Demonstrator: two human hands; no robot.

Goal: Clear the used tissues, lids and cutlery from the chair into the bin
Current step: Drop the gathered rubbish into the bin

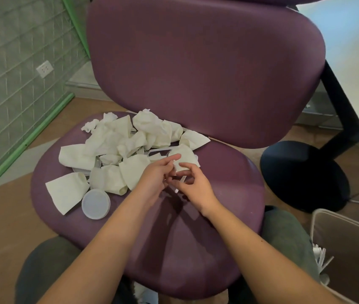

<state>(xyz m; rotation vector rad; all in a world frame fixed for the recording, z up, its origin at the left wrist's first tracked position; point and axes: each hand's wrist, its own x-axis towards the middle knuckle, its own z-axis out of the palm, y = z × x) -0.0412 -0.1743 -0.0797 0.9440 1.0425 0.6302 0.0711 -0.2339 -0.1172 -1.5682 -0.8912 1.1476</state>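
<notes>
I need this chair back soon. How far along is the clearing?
Barely begun. Some white cutlery already lies in the bin. The left hand and right hand together hold a tissue and a small clear plastic piece. The tissue pile and round lid remain on the chair.

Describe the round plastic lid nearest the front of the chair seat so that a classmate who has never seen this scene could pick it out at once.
Find the purple chair seat and the heap of crumpled white tissues on its left half. At the heap's near edge lies the plastic lid. Unlike the soft, creased tissues beside it, it is a smooth, translucent disc with a raised rim.
</notes>
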